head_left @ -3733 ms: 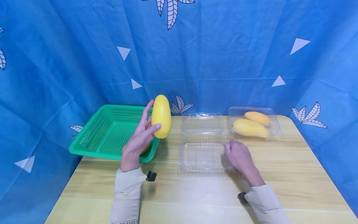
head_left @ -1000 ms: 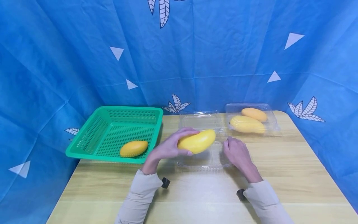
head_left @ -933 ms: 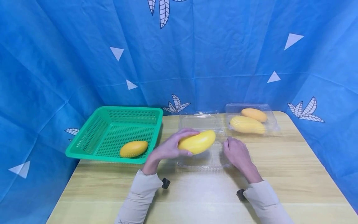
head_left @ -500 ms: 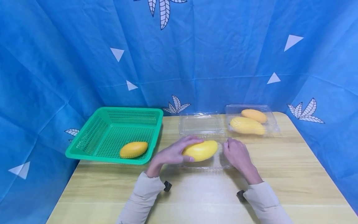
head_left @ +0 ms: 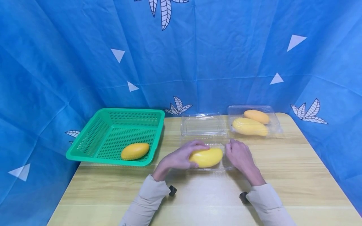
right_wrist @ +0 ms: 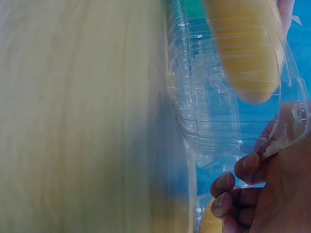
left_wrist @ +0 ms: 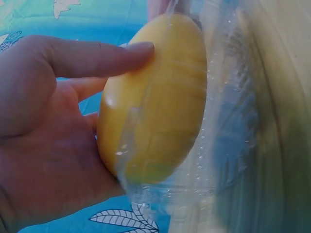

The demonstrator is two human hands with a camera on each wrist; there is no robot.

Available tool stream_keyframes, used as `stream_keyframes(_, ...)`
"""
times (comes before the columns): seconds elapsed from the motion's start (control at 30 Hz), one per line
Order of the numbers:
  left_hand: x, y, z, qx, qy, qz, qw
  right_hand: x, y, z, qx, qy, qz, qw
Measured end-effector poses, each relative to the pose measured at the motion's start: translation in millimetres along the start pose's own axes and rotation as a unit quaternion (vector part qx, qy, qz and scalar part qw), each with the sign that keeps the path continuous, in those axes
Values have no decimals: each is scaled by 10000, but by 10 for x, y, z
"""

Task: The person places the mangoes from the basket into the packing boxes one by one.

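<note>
Yellow, smooth, oblong fruit (head_left: 208, 157), gripped by the left hand (head_left: 184, 156), sits low in an open clear-plastic clamshell (head_left: 204, 126) toward the wooden surface's (head_left: 206, 194) far edge; the right hand (head_left: 240, 155) pinches the clamshell's rim. Slackened, that pinch could let it skid.

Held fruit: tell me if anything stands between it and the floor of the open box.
Nothing visible does. The left hand holds the held fruit partly inside the open box; the lid lies folded back, and the right hand pinches the box at one side, clear of the fruit.
</note>
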State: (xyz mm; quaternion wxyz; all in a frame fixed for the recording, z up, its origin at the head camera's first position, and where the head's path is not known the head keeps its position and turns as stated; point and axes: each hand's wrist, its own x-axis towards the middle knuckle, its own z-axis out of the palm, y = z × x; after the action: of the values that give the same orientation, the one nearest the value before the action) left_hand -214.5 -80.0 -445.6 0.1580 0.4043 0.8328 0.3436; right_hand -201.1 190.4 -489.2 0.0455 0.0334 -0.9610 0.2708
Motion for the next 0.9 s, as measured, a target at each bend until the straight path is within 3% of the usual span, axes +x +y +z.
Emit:
stream_keyframes(0.43,16,2,81,191,-101,-209,9995,-2,-4,-3,41,-27,70,10000)
stream_keyframes(0.6,11,11,86,370,-314,-356,9982,-3,-5,5,33,-8,38,10000)
stream_keyframes(0.9,-4,21,58,611,-625,-339,9956,-2,-11,13,18,39,21,10000)
